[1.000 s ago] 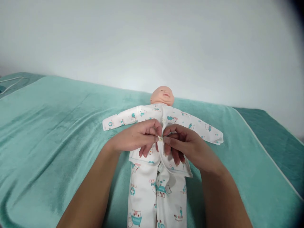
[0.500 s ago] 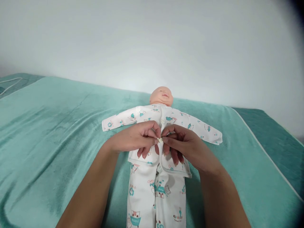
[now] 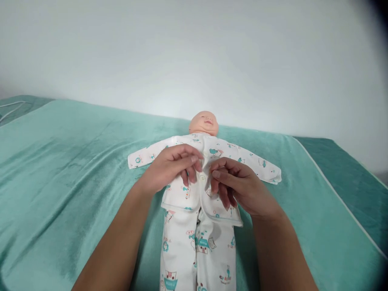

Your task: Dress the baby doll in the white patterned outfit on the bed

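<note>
A baby doll [image 3: 204, 122] lies on its back, dressed in a white printed jacket [image 3: 182, 200] and matching trousers [image 3: 178, 250]. A pale round button [image 3: 203, 178] shows on the jacket's front, in the gap between my hands. My left hand [image 3: 178, 163] hovers over the left half of the jacket, fingers loosely curled, thumb apart, holding nothing. Over the right half is my right hand [image 3: 235, 182], its thumb and forefinger close to each other beside the button. No cloth shows between them. The lower fingers hang bent and spread.
A light green plush blanket [image 3: 75, 161] with soft folds lies under the doll. Darker green cloth [image 3: 336, 169] shows at the right and at the far left, where a white cord [image 3: 12, 107] lies. A pale wall [image 3: 194, 52] rises behind.
Both hands have let go of the button at the jacket's front. My left hand has lifted up and away from it; my right hand has drawn slightly to the right.
</note>
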The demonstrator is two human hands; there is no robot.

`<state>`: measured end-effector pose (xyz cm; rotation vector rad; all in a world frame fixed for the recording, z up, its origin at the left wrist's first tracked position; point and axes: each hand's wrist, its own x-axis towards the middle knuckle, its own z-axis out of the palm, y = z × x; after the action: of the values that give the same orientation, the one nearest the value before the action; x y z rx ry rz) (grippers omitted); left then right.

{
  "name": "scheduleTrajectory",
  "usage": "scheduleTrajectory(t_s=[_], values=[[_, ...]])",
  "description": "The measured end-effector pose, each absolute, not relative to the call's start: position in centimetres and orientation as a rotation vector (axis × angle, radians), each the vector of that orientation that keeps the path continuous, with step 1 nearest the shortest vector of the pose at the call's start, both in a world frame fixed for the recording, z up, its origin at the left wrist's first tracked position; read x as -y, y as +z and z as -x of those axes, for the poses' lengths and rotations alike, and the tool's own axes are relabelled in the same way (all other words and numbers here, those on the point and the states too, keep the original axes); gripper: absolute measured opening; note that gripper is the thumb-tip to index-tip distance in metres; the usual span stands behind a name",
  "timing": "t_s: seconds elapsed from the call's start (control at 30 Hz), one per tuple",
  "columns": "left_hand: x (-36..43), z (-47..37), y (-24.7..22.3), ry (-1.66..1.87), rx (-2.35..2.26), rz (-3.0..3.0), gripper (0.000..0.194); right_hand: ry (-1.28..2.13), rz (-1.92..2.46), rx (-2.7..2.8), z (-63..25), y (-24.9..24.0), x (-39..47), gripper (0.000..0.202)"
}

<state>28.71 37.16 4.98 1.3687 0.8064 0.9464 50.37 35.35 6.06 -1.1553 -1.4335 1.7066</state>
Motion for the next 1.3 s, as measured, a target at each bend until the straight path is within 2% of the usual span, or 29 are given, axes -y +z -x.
scheduleTrajectory(t_s=[0.1,0.2,0.33,0.43,0.57,0.87,1.3], values=[[-37.3,-29.7,4.5,1.232,-1.041,-1.434,0.020,1.616,1.116,1.372,-50.0,5.9,-35.3,0.025],[-37.3,-30.1,4.1,1.400,-1.179,-1.723,0.023,1.271,1.079,1.221,-49.2,5.5,-35.3,0.014],[-37.7,-30.1,3.7,1.369,-1.104,-2.112,0.032,0.857,1.115,1.274,-48.3,4.9,-35.3,0.002],[-38.1,-30.3,3.5,1.285,-1.075,-2.196,0.033,0.724,1.144,1.498,-48.2,4.8,-35.3,0.012],[-38.2,-30.5,3.3,1.246,-1.113,-2.223,0.034,0.721,1.091,1.685,-48.4,4.7,-35.2,0.022],[-38.3,-30.4,2.7,1.095,-1.186,-2.271,0.041,0.791,0.879,1.625,-49.0,3.5,-35.7,0.030],[-38.4,-30.4,2.8,1.121,-1.202,-2.216,0.040,0.637,1.037,1.472,-48.2,3.3,-36.1,0.017]])
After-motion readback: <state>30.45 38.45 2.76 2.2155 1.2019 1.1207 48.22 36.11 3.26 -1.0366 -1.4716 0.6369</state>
